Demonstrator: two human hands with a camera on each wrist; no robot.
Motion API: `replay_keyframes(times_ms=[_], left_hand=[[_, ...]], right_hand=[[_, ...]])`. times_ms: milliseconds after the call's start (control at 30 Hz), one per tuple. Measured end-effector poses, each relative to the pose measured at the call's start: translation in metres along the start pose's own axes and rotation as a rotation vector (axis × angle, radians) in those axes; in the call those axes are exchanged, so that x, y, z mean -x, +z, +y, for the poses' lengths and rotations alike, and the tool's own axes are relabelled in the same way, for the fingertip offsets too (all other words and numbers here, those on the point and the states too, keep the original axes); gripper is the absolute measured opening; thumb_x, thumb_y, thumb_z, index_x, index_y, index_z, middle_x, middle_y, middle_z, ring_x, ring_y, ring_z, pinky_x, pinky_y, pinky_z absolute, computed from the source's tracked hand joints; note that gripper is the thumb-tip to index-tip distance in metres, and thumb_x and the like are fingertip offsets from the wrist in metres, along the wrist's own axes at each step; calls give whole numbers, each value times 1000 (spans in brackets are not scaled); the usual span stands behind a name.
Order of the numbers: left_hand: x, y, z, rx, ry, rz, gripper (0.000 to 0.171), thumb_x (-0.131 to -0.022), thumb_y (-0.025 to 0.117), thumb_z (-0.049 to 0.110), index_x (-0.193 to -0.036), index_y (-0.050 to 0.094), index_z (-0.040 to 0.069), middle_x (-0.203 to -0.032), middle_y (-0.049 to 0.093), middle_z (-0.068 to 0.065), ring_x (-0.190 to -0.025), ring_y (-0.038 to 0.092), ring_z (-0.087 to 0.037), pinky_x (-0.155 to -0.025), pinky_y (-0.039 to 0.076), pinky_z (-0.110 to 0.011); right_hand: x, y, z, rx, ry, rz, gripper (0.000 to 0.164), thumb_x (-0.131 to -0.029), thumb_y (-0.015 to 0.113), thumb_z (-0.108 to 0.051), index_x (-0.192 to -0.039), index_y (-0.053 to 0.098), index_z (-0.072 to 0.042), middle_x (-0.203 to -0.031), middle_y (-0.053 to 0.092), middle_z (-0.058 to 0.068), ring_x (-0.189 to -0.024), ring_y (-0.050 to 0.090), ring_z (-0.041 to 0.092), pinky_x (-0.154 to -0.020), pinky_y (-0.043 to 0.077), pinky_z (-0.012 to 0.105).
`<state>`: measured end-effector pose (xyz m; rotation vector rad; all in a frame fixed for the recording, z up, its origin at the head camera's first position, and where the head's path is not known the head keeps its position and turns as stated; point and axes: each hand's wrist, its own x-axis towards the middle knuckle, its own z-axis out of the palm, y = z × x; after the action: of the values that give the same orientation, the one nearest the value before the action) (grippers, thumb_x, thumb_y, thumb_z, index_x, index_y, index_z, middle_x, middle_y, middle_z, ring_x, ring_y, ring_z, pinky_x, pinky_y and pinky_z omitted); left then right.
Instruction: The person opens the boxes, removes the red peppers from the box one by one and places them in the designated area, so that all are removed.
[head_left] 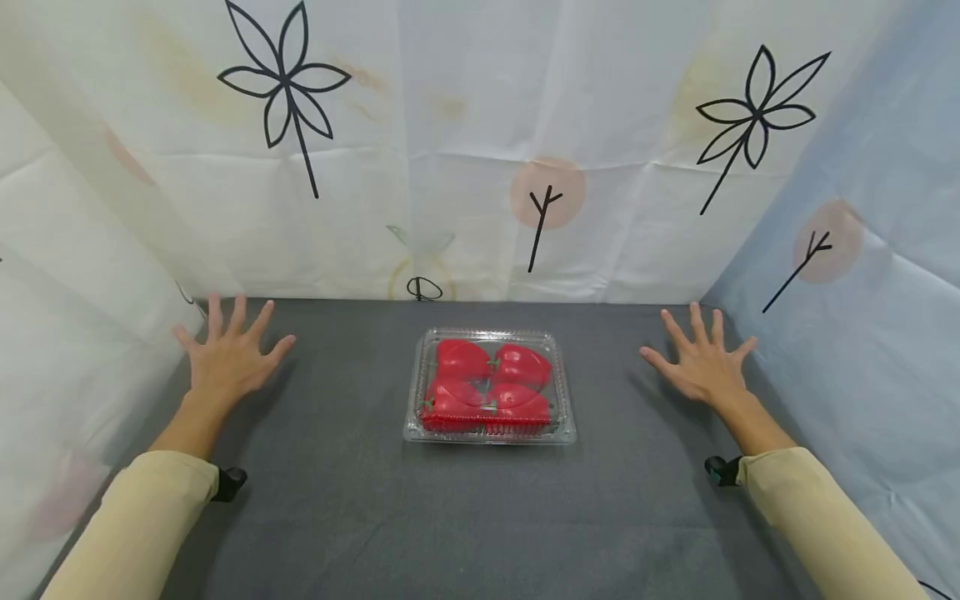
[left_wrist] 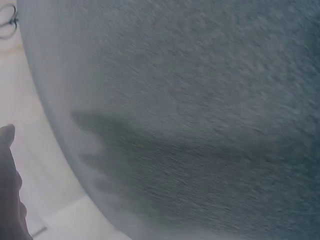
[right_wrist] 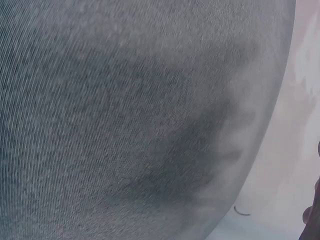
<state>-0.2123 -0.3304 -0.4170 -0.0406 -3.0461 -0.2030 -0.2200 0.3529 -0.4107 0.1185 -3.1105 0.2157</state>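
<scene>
A clear plastic clamshell box [head_left: 564,421] sits closed at the middle of the grey cloth. Several red bell peppers [head_left: 462,360] with green stems show through its lid, laid in two rows. Well to the left of the box, my left hand [head_left: 228,358] is spread with straight fingers and holds nothing. On the far right my right hand [head_left: 703,362] is spread the same way, also holding nothing. Both wrist views show each hand's shadow on the cloth, with only a sliver of the left hand [left_wrist: 7,190] and right hand [right_wrist: 312,215] at the edges.
The grey cloth [head_left: 330,500] covers the table up to a white printed curtain [head_left: 465,208] at the back. White fabric stands on the left side and bluish fabric [head_left: 885,358] on the right, close to the hands. A black band sits on each wrist.
</scene>
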Motion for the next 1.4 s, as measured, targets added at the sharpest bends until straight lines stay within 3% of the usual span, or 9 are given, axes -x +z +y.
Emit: replay_keyframes(times_ms=[200,600,1100,1400], left_hand=[[-4,-4,17,-26,30,35,77,-100,31,66,-159,18,19,-164,1,-22,-147,-19,-44,-95,-16,-83],[5,-3,41,-32,103,61,74,-100,37,63,-158,25,18,-165,8,-18,-150,-15,-38,-99,-12,-81],[20,-7,89,-100,311,159,75,-94,58,56,-154,36,19,-163,20,-15,-151,4,-37,-103,2,-81],[33,0,108,-110,424,164,74,-92,61,54,-153,39,18,-162,26,-14,-149,15,-37,-105,11,-78]], right_hand=[[0,-2,-13,1,-29,17,86,-94,36,-73,-160,8,-25,-164,-10,20,-145,-14,52,-91,-15,85],[3,-10,-48,34,-143,27,85,-95,41,-70,-160,13,-25,-165,-3,20,-148,-9,46,-97,-5,85],[13,-16,-92,57,-299,52,76,-98,48,-60,-159,21,-24,-165,5,18,-150,1,44,-104,0,80],[26,-18,-115,26,-473,89,74,-97,56,-50,-158,24,-25,-165,8,16,-150,4,40,-106,6,78]])
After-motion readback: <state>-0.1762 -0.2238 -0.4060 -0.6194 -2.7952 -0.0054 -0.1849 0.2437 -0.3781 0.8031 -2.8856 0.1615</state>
